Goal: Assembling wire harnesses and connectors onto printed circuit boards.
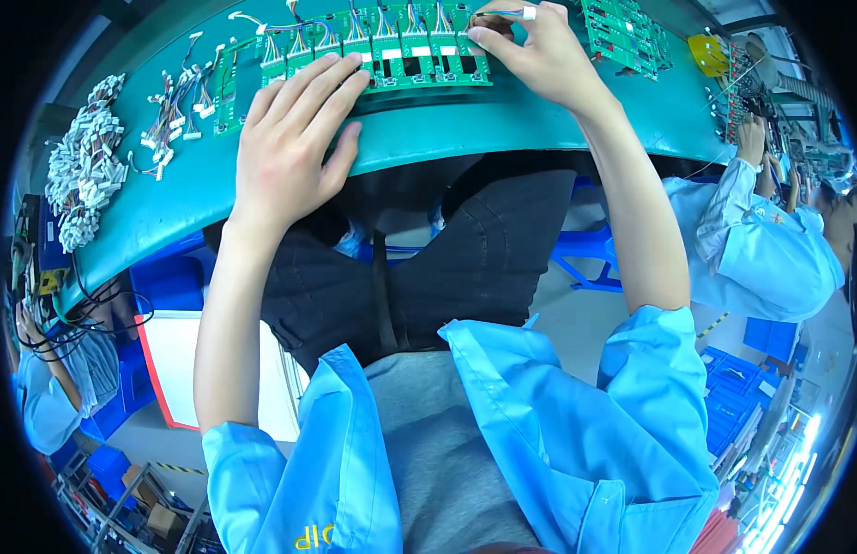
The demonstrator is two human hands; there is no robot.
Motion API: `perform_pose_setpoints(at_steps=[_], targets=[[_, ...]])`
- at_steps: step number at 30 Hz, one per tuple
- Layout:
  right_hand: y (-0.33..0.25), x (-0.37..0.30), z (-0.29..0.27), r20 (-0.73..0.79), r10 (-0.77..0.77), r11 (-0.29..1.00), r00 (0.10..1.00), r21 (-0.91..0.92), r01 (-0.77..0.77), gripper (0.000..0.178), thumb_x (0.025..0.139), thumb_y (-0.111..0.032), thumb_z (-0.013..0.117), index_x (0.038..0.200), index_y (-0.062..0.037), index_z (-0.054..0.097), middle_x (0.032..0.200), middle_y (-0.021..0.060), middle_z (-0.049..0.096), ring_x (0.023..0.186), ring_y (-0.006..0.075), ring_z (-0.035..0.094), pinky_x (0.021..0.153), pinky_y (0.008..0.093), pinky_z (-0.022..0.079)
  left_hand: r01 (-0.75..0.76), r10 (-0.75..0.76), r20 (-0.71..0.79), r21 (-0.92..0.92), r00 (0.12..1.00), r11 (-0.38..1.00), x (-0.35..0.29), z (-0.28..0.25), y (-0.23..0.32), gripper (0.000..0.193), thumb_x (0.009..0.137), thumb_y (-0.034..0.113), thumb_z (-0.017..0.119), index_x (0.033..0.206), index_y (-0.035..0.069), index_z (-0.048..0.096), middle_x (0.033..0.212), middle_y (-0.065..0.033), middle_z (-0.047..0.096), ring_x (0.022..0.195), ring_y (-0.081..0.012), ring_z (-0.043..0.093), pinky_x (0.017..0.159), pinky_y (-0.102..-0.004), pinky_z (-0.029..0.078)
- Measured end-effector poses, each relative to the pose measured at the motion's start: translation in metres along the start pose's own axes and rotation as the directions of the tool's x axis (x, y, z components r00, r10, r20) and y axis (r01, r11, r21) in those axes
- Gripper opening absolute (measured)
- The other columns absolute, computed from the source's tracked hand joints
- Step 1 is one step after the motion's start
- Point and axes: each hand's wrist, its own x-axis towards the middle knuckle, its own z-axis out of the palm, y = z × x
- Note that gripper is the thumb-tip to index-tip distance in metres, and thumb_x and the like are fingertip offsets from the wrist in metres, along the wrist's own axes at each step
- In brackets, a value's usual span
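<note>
A green circuit board panel [389, 78] made of several joined boards lies near the far side of the table, with multicoloured wire harnesses [385, 26] standing along its far edge. My left hand [295, 138] rests palm down on the panel's left part, fingers stretched out and holding nothing. At the panel's right end my right hand [539, 51] is closed, thumb and finger pinched on a small wire harness whose white connector [529, 13] sticks out beside the index finger. The pinched end of that harness is mostly hidden by the fingers.
A big heap of white-connector harnesses [82, 166] lies at the table's left, with a looser bunch [175, 111] nearer the panel. More green boards [622, 35] lie to the right. Co-workers sit at right [770, 240] and far left [54, 397]. Black cables [87, 309] hang at the table's left edge.
</note>
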Motion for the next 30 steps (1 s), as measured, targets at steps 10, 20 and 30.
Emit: perform_pose_setpoints(at_steps=[10,20,30], targets=[[-0.017,0.004,-0.004,0.092,-0.02,0.981,0.996,-0.192,0.038,0.01,0.091,-0.009,0.064,0.097,-0.0035,0.07,0.086,0.0044,0.068,0.077,0.0133,0.058,0.072,0.0275,0.045,0.005,-0.005,0.012,-0.004,1.0,1.0,-0.003,-0.003,-0.002,0.044,0.087,0.013,0.07,0.13,0.011,0.068,0.14,0.0001,0.066,0.132,-0.0173,0.059,0.104,-0.0328,0.045],[0.04,-0.034,0.009,-0.123,0.307,0.952,0.944,0.06,-0.301,0.015,0.09,0.002,0.062,0.104,0.0017,0.067,0.096,0.0066,0.068,0.078,0.0127,0.057,0.073,0.0248,0.047,-0.082,0.081,0.008,0.034,0.997,0.996,0.0,-0.007,0.004,0.045,0.09,0.013,0.068,0.135,0.007,0.064,0.136,-0.0047,0.068,0.126,-0.0198,0.063,0.103,-0.0342,0.046],[0.135,-0.011,0.0,0.034,0.375,0.868,0.927,0.337,-0.364,0.008,0.089,-0.002,0.065,0.092,0.0034,0.069,0.083,0.0077,0.068,0.069,0.0149,0.056,0.066,0.0265,0.047,-0.073,0.073,0.0,-0.029,0.997,0.997,0.006,-0.001,0.004,0.046,0.089,0.012,0.071,0.134,0.011,0.066,0.142,-0.001,0.065,0.134,-0.0209,0.059,0.112,-0.0377,0.039]])
